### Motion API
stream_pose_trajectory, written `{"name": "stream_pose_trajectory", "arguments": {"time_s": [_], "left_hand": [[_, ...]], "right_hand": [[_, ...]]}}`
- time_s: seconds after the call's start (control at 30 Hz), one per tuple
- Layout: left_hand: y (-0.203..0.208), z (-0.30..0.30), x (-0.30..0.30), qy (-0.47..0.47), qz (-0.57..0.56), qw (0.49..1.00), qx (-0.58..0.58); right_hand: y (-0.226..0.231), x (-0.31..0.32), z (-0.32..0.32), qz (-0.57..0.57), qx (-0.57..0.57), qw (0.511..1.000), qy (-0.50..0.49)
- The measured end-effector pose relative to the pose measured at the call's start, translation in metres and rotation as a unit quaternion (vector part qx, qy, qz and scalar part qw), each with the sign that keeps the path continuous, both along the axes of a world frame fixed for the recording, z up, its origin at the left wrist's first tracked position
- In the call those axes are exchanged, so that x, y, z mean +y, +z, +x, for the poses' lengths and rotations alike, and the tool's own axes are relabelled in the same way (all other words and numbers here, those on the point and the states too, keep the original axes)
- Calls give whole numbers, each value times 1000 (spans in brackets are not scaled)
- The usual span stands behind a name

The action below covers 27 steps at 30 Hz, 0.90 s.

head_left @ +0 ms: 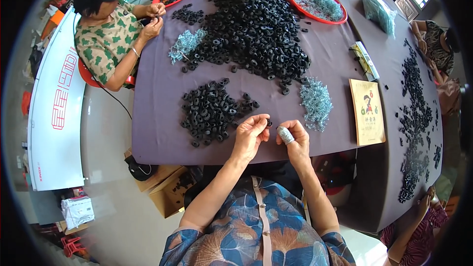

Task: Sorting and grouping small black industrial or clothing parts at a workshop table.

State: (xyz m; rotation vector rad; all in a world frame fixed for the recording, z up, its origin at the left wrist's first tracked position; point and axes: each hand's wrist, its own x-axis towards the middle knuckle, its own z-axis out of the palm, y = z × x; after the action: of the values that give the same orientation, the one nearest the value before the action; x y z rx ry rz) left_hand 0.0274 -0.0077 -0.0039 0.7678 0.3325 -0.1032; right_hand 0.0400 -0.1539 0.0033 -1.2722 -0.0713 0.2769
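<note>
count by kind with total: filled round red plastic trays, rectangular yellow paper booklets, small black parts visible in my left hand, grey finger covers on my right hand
Red trays: 2
Yellow booklet: 1
Black part in left hand: 1
Grey finger cover on right hand: 1
Total: 5

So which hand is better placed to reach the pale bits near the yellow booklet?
Probably the right hand: it is nearer the pale bits, while the left hand pinches a small black part. Whether the right holds anything is hard to tell.
</note>
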Motion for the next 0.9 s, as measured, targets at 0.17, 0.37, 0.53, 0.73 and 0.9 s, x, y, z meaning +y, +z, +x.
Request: {"name": "stream_pose_trajectory", "arguments": {"time_s": [0.17, 0.37, 0.53, 0.73, 0.9], "left_hand": [[-2, -2, 0, 3, 0, 1000, -6], [-3, -2, -3, 12, 24, 1000, -3], [-1, -1, -7, 26, 87, 996, -11], [-3, 1, -7, 25, 94, 995, 2], [-3, -1, -3, 14, 108, 994, -7]], "right_hand": [[4, 8, -7, 29, -16, 999, -34], [-4, 8, -7, -166, -212, 962, -43], [9, 7, -5, -273, -331, 901, -61], [12, 6, -4, -307, -386, 868, -53], [7, 3, -1, -319, -390, 862, -54]]}}
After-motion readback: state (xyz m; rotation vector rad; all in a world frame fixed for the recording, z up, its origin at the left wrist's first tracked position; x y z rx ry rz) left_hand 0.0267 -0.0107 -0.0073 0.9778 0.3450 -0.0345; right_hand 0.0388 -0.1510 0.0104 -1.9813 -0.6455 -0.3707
